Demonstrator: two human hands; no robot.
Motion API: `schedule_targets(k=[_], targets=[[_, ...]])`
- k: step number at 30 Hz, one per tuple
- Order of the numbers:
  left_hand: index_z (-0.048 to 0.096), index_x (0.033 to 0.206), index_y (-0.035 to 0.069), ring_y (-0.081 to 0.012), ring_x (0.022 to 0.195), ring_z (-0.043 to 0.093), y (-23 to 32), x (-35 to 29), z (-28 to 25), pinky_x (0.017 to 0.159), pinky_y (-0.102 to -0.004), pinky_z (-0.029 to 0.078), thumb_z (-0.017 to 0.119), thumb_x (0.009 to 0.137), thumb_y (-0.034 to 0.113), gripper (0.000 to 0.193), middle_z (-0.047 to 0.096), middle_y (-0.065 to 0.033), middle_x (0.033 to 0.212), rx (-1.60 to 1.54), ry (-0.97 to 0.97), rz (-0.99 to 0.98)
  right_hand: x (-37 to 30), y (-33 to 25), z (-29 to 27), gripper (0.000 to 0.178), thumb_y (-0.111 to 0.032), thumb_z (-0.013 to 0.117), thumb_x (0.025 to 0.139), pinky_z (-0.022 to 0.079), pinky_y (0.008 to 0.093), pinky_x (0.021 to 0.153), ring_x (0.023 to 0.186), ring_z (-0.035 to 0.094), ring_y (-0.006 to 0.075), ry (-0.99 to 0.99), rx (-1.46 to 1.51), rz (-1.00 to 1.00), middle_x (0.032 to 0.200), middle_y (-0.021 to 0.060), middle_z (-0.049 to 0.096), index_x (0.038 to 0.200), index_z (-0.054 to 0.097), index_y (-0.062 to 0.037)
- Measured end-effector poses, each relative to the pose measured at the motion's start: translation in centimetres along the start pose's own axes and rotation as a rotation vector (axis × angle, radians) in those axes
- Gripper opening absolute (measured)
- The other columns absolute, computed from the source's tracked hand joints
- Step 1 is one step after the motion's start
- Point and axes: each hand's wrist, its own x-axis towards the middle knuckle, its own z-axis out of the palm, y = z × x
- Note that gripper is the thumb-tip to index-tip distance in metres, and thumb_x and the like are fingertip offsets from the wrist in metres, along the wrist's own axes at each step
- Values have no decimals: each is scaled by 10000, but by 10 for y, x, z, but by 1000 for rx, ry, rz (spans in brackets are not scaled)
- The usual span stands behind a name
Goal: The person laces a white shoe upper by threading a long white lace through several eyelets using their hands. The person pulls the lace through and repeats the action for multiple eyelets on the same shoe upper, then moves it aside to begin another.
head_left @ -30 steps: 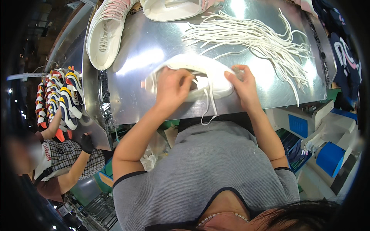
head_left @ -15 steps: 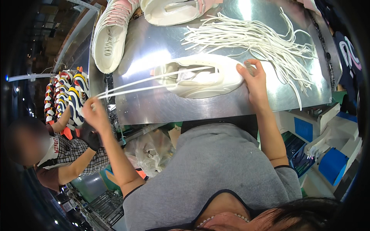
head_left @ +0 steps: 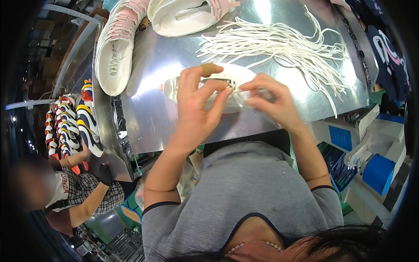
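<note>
A white shoe (head_left: 171, 89) lies on its sole on the metal table, its toe to the right, partly hidden by both hands. Over its opening, my left hand (head_left: 198, 100) pinches a white shoelace (head_left: 237, 99) between thumb and forefinger. A tan wrap covers one of its fingers. My right hand (head_left: 279, 102) is closed at the front of the lacing, close to the left fingertips. Between its fingers is a small grey object (head_left: 265, 93), blurred, whose kind I cannot make out. White lace shows beside the right fingertips.
A heap of loose white laces (head_left: 279, 43) lies at the back right. White and pink shoes (head_left: 114, 65) stand at the back left, another white shoe (head_left: 179, 22) beside them. Left of the table, a co-worker (head_left: 83, 192) is near rows of colourful shoes (head_left: 87, 126).
My left hand, which was stretching two lace strands out to the left, has come back over the shoe. My right hand has moved left from the toe to the lacing.
</note>
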Motion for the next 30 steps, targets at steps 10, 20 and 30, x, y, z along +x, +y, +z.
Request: schedule_targets(k=[10, 20, 30], targets=[[714, 936, 47, -218, 933, 594, -34, -11, 4, 815, -332, 465, 742, 835, 30, 107, 690, -66, 973, -31, 30, -61, 18, 30, 39, 146, -138, 686, 940, 461, 236, 778, 858, 575, 73, 66, 143, 237, 945, -9, 632, 1034, 686, -27], [661, 1128, 11, -264, 990, 629, -52, -34, -6, 867, -369, 503, 703, 922, 226, 301, 679, -115, 1061, 48, -230, -324, 22, 41, 35, 194, -86, 661, 939, 509, 231, 700, 789, 660, 91, 253, 251, 377, 837, 33, 685, 1117, 616, -22], [720, 1041, 4, -89, 652, 612, -56, -17, 31, 623, -245, 510, 709, 937, 275, 290, 725, -46, 825, -593, -127, -896, 22, 53, 48, 293, -148, 726, 861, 536, 336, 726, 793, 727, 223, 186, -72, 411, 861, 130, 751, 1110, 600, -59]])
